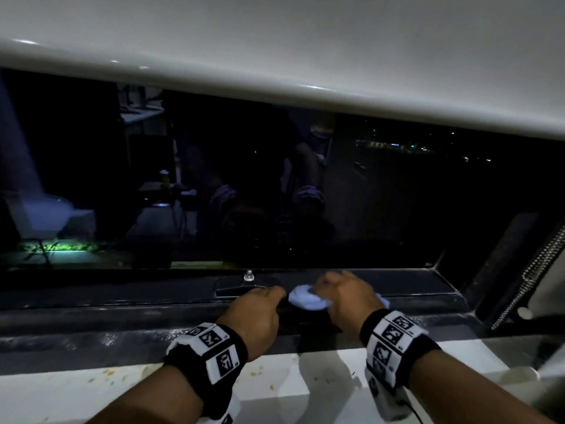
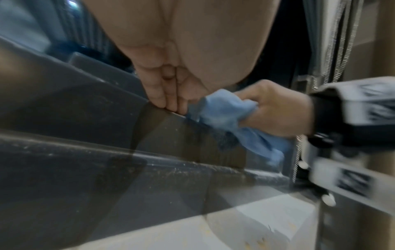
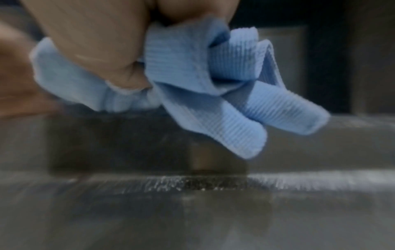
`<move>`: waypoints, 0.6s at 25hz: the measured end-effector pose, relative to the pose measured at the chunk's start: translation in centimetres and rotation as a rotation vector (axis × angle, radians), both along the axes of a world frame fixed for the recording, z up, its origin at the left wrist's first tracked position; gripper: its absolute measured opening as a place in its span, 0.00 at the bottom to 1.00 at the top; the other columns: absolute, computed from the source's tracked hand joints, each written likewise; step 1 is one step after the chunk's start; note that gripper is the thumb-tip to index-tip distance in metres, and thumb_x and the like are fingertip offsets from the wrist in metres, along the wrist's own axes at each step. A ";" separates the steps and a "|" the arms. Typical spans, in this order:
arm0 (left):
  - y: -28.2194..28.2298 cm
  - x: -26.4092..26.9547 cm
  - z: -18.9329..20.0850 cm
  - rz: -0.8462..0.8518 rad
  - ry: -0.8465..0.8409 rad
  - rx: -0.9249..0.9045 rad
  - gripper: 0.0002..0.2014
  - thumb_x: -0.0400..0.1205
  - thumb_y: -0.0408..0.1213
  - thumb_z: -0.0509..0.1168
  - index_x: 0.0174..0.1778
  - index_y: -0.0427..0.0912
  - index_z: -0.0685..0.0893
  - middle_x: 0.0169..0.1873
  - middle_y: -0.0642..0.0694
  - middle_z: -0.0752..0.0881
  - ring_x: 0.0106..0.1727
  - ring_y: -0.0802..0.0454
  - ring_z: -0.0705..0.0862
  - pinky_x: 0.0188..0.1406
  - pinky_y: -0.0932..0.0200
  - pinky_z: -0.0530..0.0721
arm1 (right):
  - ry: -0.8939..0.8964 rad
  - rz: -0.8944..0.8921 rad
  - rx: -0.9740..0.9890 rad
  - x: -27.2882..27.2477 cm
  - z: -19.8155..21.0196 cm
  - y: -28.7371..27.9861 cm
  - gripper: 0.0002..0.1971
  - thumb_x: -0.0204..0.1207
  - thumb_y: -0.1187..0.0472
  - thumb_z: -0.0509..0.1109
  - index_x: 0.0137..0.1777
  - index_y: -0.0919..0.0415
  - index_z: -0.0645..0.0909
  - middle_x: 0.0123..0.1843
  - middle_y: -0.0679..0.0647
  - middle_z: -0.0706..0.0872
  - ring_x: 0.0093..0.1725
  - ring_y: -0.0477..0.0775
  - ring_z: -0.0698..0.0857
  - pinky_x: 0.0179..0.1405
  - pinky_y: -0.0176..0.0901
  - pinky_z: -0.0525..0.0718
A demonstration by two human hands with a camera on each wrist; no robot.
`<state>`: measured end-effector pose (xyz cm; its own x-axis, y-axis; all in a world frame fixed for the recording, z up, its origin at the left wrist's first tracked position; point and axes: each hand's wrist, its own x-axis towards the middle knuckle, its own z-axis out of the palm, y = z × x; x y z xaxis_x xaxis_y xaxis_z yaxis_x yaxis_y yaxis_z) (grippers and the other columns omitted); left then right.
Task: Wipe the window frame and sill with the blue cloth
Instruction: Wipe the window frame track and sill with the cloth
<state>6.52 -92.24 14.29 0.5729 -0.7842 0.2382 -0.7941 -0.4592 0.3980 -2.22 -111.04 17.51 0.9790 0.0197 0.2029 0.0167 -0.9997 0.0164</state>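
Both hands work the dark window frame (image 1: 122, 304): the right hand (image 1: 345, 296) clutches the bunched blue cloth (image 1: 307, 298); the left hand (image 1: 256, 313), fingers straight, braces just beside. Press firmly, stroke along the ledge.

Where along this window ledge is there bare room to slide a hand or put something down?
The dark frame ledge left of the left hand lies bare out to the picture's edge, as does the stretch between the right hand and the corner spring. The white sill is bare but speckled. It is crowded mid-ledge: both hands, blue cloth and latch.
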 end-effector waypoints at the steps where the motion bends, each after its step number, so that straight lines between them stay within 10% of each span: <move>1: 0.0 0.0 -0.1 -0.028 -0.057 -0.031 0.20 0.75 0.30 0.54 0.63 0.42 0.78 0.57 0.43 0.83 0.58 0.43 0.79 0.60 0.55 0.77 | 0.054 -0.081 0.009 0.1 0.3 0.2 0.19 0.58 0.62 0.70 0.51 0.51 0.87 0.47 0.53 0.87 0.42 0.62 0.86 0.44 0.40 0.83; 4: 0.3 -0.4 -0.5 -0.095 -0.141 -0.008 0.21 0.71 0.34 0.51 0.55 0.39 0.83 0.52 0.43 0.84 0.54 0.43 0.80 0.56 0.55 0.80 | 0.130 -0.231 -0.014 -0.7 -1.1 2.0 0.21 0.65 0.62 0.71 0.60 0.50 0.83 0.59 0.53 0.82 0.55 0.60 0.80 0.58 0.42 0.75; 7: 0.4 -0.5 -0.8 -0.079 -0.130 0.048 0.24 0.70 0.36 0.51 0.60 0.38 0.80 0.58 0.43 0.81 0.58 0.42 0.77 0.59 0.53 0.78 | 0.068 -0.241 -0.037 -1.4 -0.5 2.3 0.21 0.37 0.57 0.84 0.35 0.48 0.88 0.33 0.51 0.87 0.28 0.49 0.84 0.33 0.31 0.81; 11: 0.7 -0.6 -0.6 -0.084 -0.140 0.028 0.20 0.66 0.37 0.54 0.49 0.40 0.87 0.46 0.45 0.87 0.44 0.43 0.84 0.43 0.60 0.83 | 0.040 -0.295 0.040 -0.6 -0.7 3.3 0.16 0.64 0.65 0.73 0.53 0.52 0.86 0.52 0.55 0.86 0.51 0.58 0.84 0.55 0.40 0.78; 15: 0.7 0.1 -1.0 -0.089 -0.132 0.000 0.26 0.67 0.38 0.47 0.54 0.42 0.85 0.51 0.46 0.86 0.47 0.44 0.82 0.49 0.56 0.84 | 0.077 -0.130 -0.038 -0.2 -0.6 2.7 0.19 0.52 0.62 0.81 0.45 0.49 0.87 0.43 0.52 0.87 0.38 0.58 0.85 0.44 0.36 0.82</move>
<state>6.58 -91.54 13.25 0.4648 -0.8307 0.3064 -0.8771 -0.3846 0.2878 -2.40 -108.32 16.89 0.9864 -0.1023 0.1286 -0.1105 -0.9922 0.0582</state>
